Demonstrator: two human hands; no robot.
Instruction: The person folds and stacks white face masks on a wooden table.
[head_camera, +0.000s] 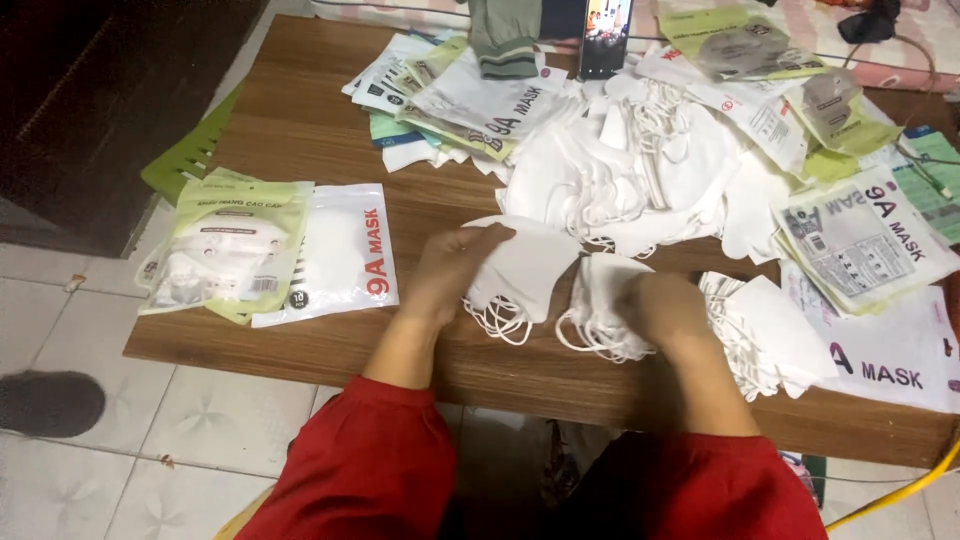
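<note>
left hand (455, 262) gripping one white mask (525, 270) at near table (300, 130) edge | right hand (665, 308) pinching a small stack of masks (600, 310), count unclear | two sealed mask packs (270, 250) lying left | loose mask heap (640, 170) sitting beyond | one phone (605, 35) standing at far edge

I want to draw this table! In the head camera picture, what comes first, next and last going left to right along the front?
Sealed mask packets → left hand holding a white mask → right hand on a mask bundle → stacked white masks → empty flat packets.
</note>
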